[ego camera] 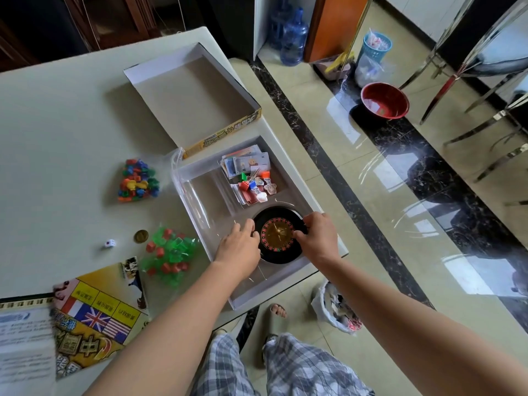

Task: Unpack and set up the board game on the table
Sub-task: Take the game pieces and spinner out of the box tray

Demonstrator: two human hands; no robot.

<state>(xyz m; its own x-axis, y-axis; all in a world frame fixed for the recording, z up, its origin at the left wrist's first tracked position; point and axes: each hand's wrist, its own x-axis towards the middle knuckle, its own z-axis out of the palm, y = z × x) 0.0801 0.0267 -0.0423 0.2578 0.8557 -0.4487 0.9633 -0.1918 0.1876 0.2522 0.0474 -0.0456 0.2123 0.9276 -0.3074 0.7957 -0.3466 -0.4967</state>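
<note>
— Where do we have the wheel [278, 234]?

— Down in its well in the clear tray [194, 192], close to the table [57, 124] edge. Our left hand [240, 244] and right hand [314, 232] curl their fingers round its rim, one on each side.

— What could go wrong?

— If it sits tight, we may drag the tray up with it, spill the paper money [245, 164], or tip the box [257, 295] off the edge.

The roulette wheel [278, 235] is showing a black rim, gold centre and red-and-black ring. The bagged houses [169, 253] are glinting green and red, and the trousers [300, 367] are showing grey-white plaid.
</note>
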